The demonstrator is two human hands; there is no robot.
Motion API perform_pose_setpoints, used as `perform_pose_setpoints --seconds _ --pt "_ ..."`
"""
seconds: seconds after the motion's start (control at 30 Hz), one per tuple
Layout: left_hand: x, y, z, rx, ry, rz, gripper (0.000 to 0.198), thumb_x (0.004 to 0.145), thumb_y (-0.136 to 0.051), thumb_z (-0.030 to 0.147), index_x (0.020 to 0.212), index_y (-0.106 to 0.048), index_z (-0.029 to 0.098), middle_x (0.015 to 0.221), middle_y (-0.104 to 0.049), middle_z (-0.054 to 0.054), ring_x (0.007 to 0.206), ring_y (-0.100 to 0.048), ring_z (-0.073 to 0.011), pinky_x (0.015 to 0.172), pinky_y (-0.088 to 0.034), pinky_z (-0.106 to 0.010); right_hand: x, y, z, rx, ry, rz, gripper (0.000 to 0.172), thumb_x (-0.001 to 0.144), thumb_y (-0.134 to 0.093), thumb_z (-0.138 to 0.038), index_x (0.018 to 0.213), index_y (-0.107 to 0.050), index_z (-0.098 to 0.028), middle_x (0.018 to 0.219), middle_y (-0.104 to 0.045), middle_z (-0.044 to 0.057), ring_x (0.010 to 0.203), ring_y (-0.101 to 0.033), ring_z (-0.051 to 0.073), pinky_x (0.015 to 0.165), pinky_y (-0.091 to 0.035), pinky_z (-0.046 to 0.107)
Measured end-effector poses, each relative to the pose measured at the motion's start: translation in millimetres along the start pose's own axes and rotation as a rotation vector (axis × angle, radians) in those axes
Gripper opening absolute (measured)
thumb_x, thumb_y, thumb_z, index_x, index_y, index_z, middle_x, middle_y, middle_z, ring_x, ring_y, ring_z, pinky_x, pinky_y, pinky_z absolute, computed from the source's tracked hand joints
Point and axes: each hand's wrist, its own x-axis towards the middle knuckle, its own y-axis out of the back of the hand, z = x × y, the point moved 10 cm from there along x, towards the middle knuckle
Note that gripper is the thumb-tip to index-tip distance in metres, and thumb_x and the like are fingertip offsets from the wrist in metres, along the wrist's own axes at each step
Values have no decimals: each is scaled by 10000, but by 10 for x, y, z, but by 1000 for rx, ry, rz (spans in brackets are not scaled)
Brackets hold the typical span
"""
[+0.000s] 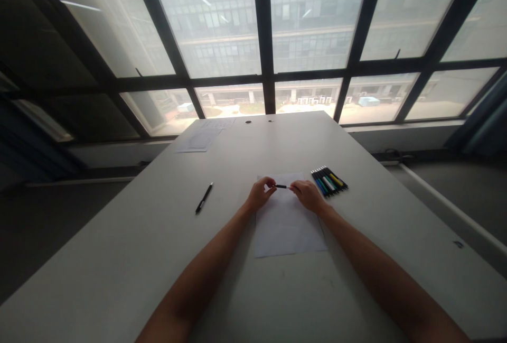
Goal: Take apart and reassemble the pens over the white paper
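Observation:
Between my two hands a slim black marker with a pale end lies level above a sheet of white paper. The fingertips of my left hand pinch its left end. At its light right end, my right hand is closed with thumb and fingers. Just right of that hand, several black markers with coloured bands lie side by side in a row. Off to the left, a black pen rests alone on the table, slanting up to the right.
The long white table reaches to the windows. Printed sheets lie at its far left. A round dark hole and a small dark object are at the far edge. A dark mark shows near the right edge.

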Motion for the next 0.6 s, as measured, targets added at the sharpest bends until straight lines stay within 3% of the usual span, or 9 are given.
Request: perform_pose_setpoints --seconds 0.1,0.23,0.3,0.6 --pt "4 -16 -14 14 9 -13 239 823 -640 381 971 -655 194 847 -686 -23 767 -604 -154 661 -440 -258 2 -23 17 7 -6 -8 243 985 -494 -337 876 -665 -204 868 -723 49 809 -640 175 779 -380 277" --pt "12 -30 -99 43 59 -20 384 926 -475 444 733 -667 173 678 -659 -9 649 -568 -134 635 -421 -250 3 -33 20 15 -8 -13 254 986 -488 -344 877 -669 -203 867 -725 50 814 -643 174 773 -382 276" --pt "11 -38 -132 37 81 -26 410 920 -486 454 684 -661 168 632 -652 -5 611 -560 -130 623 -417 -251 1 -27 13 12 -4 -13 256 987 -487 -346 877 -668 -203 871 -726 51 815 -644 175 780 -382 278" --pt "2 1 -7 -4 26 -9 179 832 -643 367 835 -687 193 799 -716 -25 739 -623 -158 671 -446 -279 -9 -33 37 7 -17 -21 247 980 -498 -339 866 -673 -207 855 -723 53 811 -650 179 779 -398 274"
